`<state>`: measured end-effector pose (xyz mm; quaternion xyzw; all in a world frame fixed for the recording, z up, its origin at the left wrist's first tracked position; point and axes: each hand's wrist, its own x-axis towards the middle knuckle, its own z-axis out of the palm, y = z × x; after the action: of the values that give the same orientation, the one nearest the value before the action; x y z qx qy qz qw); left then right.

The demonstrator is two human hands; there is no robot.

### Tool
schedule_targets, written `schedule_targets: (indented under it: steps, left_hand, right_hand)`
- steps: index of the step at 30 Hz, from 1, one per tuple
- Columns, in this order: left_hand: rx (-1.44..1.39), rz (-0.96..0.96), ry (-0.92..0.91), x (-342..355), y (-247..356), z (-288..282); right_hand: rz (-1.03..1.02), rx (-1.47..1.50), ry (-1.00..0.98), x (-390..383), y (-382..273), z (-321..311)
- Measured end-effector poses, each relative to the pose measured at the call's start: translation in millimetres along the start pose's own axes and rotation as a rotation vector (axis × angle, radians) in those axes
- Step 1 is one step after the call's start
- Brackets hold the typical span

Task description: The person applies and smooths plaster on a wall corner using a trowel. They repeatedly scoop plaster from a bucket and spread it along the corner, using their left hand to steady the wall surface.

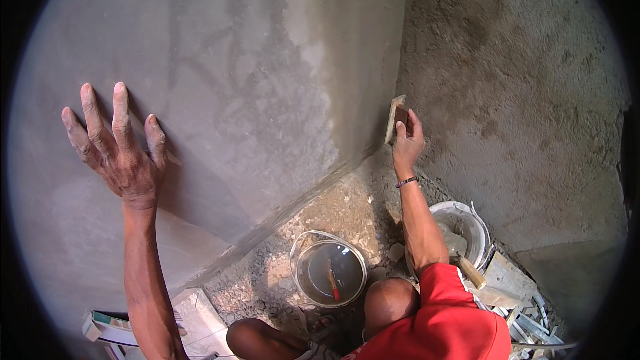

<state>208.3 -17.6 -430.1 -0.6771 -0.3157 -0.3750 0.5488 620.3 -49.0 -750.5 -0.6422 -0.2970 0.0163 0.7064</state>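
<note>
My left hand (128,150) is raised to the smooth grey plastered wall (233,73), its fingers spread and nothing in them. My right hand (408,145) grips a small plastering float (391,120) by its back. The float stands on edge at the inside corner, low on the wall, where the smooth wall meets a rougher brown-grey wall (513,100). Beside the corner the smooth wall is darker and looks damp, with a ragged pale border to its left. Which wall the float's face touches, I cannot tell exactly.
Below stands a clear bucket (363,273) of cloudy water with a red-handled tool (333,281) in it. Partly behind my right arm is a pale bucket (479,227) with grey mortar; a wooden handle (471,273) lies beside it. Scraps (510,280) lie right, a board (200,320) left.
</note>
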Motion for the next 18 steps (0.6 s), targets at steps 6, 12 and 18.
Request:
schedule_targets:
  steps: [6, 12, 18]
  left_hand:
    - [0.019, 0.025, 0.001, -1.2, -1.8, 0.5]
    - [0.008, 0.031, 0.016, -0.3, -0.3, 1.0]
    - [0.003, 0.049, 0.020, 2.3, 0.3, 2.4]
  right_hand:
    - [-0.512, -0.026, 0.023, 113.5, -167.1, 2.5]
    - [-0.492, -0.136, -0.048, 101.6, -141.1, 19.5]
    - [-0.120, -0.267, -0.084, 6.2, 16.2, 17.9]
